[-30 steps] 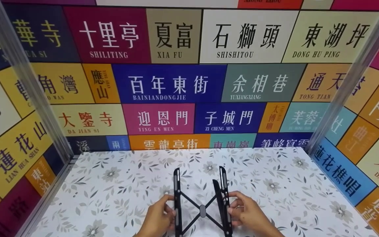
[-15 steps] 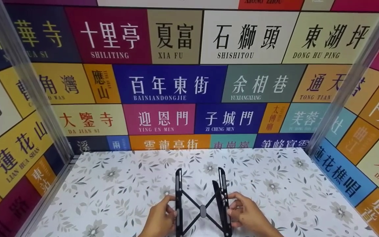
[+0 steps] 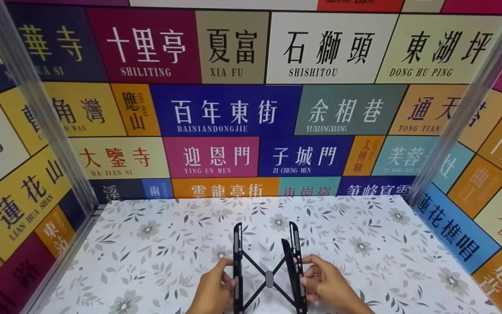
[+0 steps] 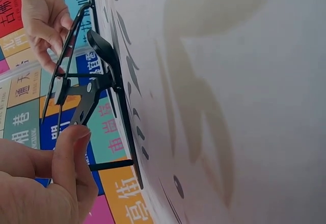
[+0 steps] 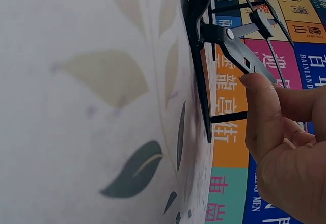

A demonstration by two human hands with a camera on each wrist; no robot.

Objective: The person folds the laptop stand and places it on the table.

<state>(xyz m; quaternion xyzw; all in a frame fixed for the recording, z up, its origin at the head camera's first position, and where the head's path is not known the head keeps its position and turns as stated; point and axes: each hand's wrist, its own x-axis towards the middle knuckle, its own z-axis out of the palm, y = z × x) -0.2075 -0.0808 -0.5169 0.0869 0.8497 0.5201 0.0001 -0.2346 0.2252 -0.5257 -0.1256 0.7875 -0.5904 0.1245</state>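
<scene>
A black folding laptop stand point(image 3: 269, 279) stands on the flowered tabletop, its crossed bars meeting at a grey hub between two long side rails. My left hand point(image 3: 214, 288) pinches the left rail; in the left wrist view the thumb point(image 4: 76, 137) presses on a hinged support arm point(image 4: 84, 99). On the opposite side, my right hand point(image 3: 331, 285) grips the right rail between thumb and fingers. The right wrist view has that thumb point(image 5: 257, 89) on the matching support arm point(image 5: 239, 53), above the base bar point(image 5: 201, 81). The near ends of the rails run out of the head view.
A white table point(image 3: 146, 261) with a grey leaf and flower print lies under the stand. Panels with coloured name signs point(image 3: 225, 111) rise behind it and on both sides. Metal corner posts point(image 3: 445, 104) stand at the back left and back right.
The stand's left rail and my left hand have shifted slightly to the right, so the two rails are a little closer together. My right hand has stayed nearly in place.
</scene>
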